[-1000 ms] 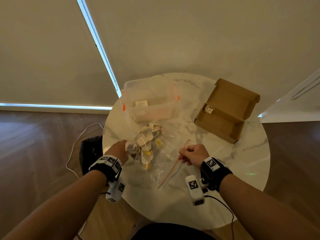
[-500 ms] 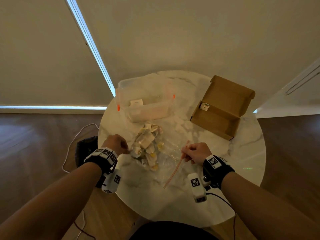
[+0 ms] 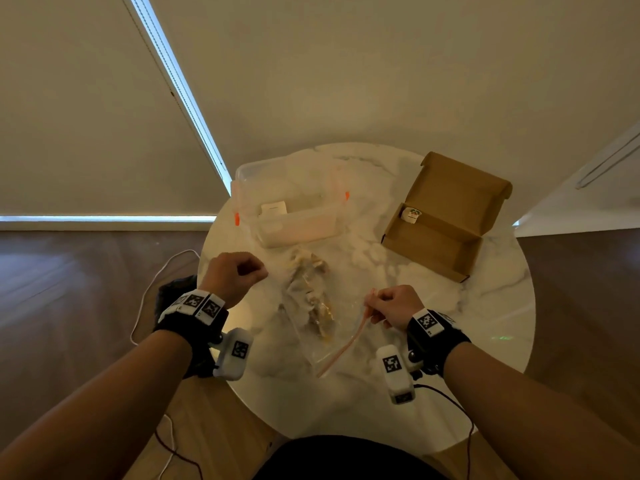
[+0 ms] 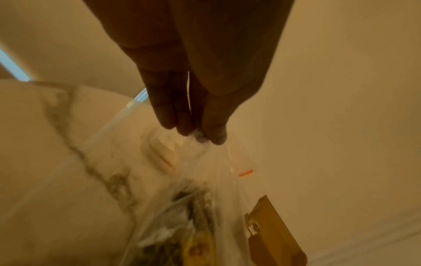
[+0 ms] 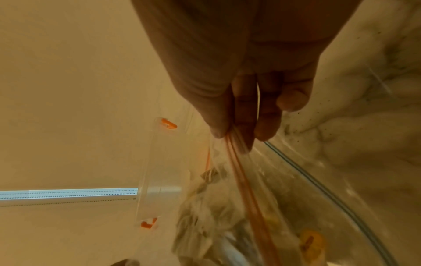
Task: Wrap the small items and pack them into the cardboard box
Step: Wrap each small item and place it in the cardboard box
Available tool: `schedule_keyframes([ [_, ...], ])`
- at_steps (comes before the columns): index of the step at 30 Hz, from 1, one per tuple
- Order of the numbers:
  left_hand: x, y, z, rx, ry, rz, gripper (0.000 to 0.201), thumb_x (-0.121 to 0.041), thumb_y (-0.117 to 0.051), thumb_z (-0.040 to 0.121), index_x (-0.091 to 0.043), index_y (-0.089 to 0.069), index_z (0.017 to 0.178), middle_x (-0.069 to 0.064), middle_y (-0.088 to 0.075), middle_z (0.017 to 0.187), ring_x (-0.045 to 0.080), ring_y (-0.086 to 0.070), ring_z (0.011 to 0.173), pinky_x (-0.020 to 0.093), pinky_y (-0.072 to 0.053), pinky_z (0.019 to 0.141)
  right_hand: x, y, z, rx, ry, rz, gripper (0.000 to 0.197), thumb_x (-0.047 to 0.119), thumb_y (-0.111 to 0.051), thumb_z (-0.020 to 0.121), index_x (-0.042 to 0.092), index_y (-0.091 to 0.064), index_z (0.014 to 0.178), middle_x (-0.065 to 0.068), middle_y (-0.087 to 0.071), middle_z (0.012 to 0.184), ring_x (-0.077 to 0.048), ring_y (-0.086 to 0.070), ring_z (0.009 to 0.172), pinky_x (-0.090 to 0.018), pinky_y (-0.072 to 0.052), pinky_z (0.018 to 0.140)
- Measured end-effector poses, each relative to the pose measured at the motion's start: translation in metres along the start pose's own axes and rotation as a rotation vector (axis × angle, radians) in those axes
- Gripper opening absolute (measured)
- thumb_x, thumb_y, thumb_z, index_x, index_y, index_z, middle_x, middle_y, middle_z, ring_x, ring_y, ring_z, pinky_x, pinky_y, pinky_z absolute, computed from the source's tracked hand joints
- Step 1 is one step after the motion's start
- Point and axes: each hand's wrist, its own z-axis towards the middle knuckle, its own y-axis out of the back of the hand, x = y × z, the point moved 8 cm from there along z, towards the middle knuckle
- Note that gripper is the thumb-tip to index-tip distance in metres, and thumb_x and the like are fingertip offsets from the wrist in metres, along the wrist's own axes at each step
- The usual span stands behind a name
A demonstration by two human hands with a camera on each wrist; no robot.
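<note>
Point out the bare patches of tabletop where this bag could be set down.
Bare marble lies right of the right hand, below the cardboard box. More lies along the near rim, between the wrists. Crowded: the middle, where the zip bag hangs in front of the clear plastic container.

A home room: round marble table [image 3: 485,327], wooden floor [image 3: 69,289], roller blinds [image 3: 86,116].
</note>
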Motion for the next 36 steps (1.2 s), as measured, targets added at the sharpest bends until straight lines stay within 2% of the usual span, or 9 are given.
schedule_keyframes([
  [3,-0.003,0.001,-0.009,-0.079,-0.059,-0.05,0.01,-0.015,-0.078,0.079,-0.021,-0.071,0.075,-0.006,-0.07,0.074,0.006,-0.065,0.07,0.011,-0.049,0.069,-0.001,-0.001,0.0,0.005,-0.005,-0.005,0.028,0.019,-0.064,0.091,-0.006,-0.071,0.081,-0.005,-0.07,0.064,-0.009,-0.061,0.047,-0.019,-0.044,0.041],
  [8,0.037,-0.042,-0.021,0.268,0.102,0.092,0.014,-0.029,-0.077,0.08,-0.018,-0.069,0.078,-0.001,-0.071,0.081,0.014,-0.067,0.08,0.033,-0.055,0.076,-0.003,-0.002,0.0,0.001,-0.017,-0.013,0.028,0.019,-0.065,0.091,-0.006,-0.071,0.082,-0.009,-0.072,0.071,-0.009,-0.061,0.048,-0.02,-0.044,0.042],
  [11,0.048,-0.044,-0.014,0.249,0.238,0.053,0.037,-0.047,-0.073,0.08,-0.017,-0.061,0.099,-0.002,-0.068,0.093,0.018,-0.067,0.085,0.04,-0.057,0.08,-0.003,-0.004,-0.001,0.001,-0.023,-0.019,0.026,0.019,-0.065,0.09,-0.004,-0.071,0.08,-0.009,-0.072,0.072,-0.009,-0.061,0.048,-0.019,-0.043,0.041],
  [14,0.036,-0.055,-0.006,0.3,0.261,0.04,0.043,-0.029,-0.08,0.077,-0.022,-0.051,0.108,0.003,-0.06,0.104,0.026,-0.07,0.076,0.041,-0.061,0.07,-0.002,-0.008,-0.003,0.013,-0.022,-0.036,0.025,0.019,-0.065,0.09,-0.003,-0.071,0.08,-0.007,-0.072,0.069,-0.01,-0.061,0.049,-0.018,-0.042,0.04],
  [18,0.026,-0.066,0.003,0.402,0.234,0.178,0.034,-0.006,-0.077,0.077,-0.019,-0.066,0.107,0.008,-0.06,0.119,0.026,-0.068,0.075,0.033,-0.059,0.069,0.0,-0.009,-0.003,0.024,-0.016,-0.043,0.026,0.018,-0.065,0.09,-0.005,-0.071,0.08,-0.009,-0.072,0.071,-0.011,-0.061,0.051,-0.018,-0.043,0.04],
  [22,0.016,-0.051,0.017,0.311,0.186,0.267,0.036,-0.007,-0.076,0.078,-0.018,-0.071,0.112,0.01,-0.068,0.109,0.022,-0.066,0.092,0.025,-0.05,0.082,0.004,-0.006,-0.002,0.013,-0.002,-0.025,0.025,0.018,-0.065,0.09,-0.001,-0.072,0.076,-0.005,-0.072,0.068,-0.011,-0.062,0.052,-0.019,-0.044,0.043],
  [25,-0.002,-0.034,0.017,0.145,0.066,0.189,0.034,-0.005,-0.074,0.078,-0.017,-0.071,0.109,0.004,-0.067,0.091,0.008,-0.056,0.068,0.019,-0.043,0.074,0.006,-0.005,-0.002,0.021,0.01,-0.019,0.025,0.018,-0.065,0.09,0.0,-0.071,0.074,-0.003,-0.072,0.064,-0.012,-0.062,0.052,-0.019,-0.044,0.044],
  [30,-0.008,-0.033,0.006,0.119,-0.079,0.173,0.036,-0.001,-0.075,0.077,-0.016,-0.07,0.109,-0.004,-0.065,0.113,0.008,-0.055,0.064,0.015,-0.043,0.069,0.007,-0.007,-0.003,0.04,0.017,-0.025,0.026,0.018,-0.065,0.09,0.0,-0.071,0.072,-0.008,-0.072,0.068,-0.011,-0.062,0.051,-0.018,-0.044,0.042],
  [36,-0.011,-0.024,-0.003,0.066,-0.162,0.159,0.033,-0.005,-0.077,0.076,-0.02,-0.071,0.105,-0.007,-0.066,0.113,0.016,-0.061,0.072,0.034,-0.055,0.078,0.004,-0.007,-0.001,0.046,0.008,-0.033,0.026,0.019,-0.066,0.089,-0.004,-0.072,0.078,-0.011,-0.071,0.071,-0.011,-0.061,0.05,-0.019,-0.045,0.043],
])
